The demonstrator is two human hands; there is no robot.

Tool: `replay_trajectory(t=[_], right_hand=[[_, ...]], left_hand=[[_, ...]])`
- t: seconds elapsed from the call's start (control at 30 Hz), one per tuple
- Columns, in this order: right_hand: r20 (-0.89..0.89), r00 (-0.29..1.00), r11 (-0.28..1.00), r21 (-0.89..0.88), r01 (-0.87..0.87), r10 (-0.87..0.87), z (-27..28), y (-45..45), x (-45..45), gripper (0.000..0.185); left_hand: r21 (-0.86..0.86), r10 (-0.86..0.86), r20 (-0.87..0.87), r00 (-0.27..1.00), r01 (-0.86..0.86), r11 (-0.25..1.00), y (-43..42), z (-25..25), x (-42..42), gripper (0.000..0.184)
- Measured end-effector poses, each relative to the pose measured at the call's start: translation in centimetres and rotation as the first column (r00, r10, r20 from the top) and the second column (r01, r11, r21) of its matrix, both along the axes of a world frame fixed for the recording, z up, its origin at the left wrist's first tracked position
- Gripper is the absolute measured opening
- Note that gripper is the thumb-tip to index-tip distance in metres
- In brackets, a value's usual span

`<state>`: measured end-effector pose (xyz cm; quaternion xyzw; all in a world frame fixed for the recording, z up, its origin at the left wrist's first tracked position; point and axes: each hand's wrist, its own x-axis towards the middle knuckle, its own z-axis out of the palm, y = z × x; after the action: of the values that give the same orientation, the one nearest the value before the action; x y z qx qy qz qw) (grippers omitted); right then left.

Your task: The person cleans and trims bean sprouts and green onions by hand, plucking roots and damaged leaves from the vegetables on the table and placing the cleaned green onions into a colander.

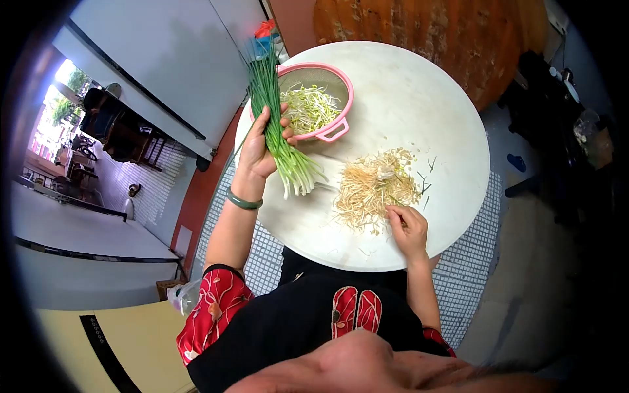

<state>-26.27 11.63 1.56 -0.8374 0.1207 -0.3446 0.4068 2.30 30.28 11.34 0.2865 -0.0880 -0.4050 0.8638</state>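
My left hand (256, 152) is wrapped around a bunch of thin spring onions (291, 162), their white root ends toward me and the long green tops pointing away. Just behind the bunch, a pink colander (348, 98) holds bean sprouts (312, 109) with pale stems and yellow-green heads. At the near edge of a pile of brownish root trimmings (373, 190), my right hand (409, 228) has its fingers pinched together. What they hold, if anything, is too small to make out. Short dark green scraps (427, 175) lie right of the pile.
Everything rests on a round white table (419, 92) in front of me. A large brown wooden round top (419, 33) leans beyond it. Red and blue items (265, 38) stand behind the colander. Dark furniture (547, 124) is at the right, and an open doorway (118, 137) at the left.
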Motion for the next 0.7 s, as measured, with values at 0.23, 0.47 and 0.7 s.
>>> replay_trajectory(t=[0.23,0.47,0.7], right_hand=[[-0.014,1.0,0.999,0.04,-0.008,0.008,-0.2,0.0,-0.2,0.009],[-0.012,1.0,0.999,0.052,-0.015,0.015,0.0,0.0,-0.3,0.008],[-0.024,1.0,0.996,0.09,-0.008,0.01,-0.4,-0.1,-0.4,0.008]], left_hand=[[0.124,-0.008,0.086,0.996,-0.002,0.992,0.1,0.1,0.5,0.035],[0.256,0.043,0.273,0.961,-0.116,0.96,0.0,1.4,1.1,0.036],[0.51,-0.168,0.761,0.626,-0.419,0.751,-1.8,4.4,5.9,0.035]])
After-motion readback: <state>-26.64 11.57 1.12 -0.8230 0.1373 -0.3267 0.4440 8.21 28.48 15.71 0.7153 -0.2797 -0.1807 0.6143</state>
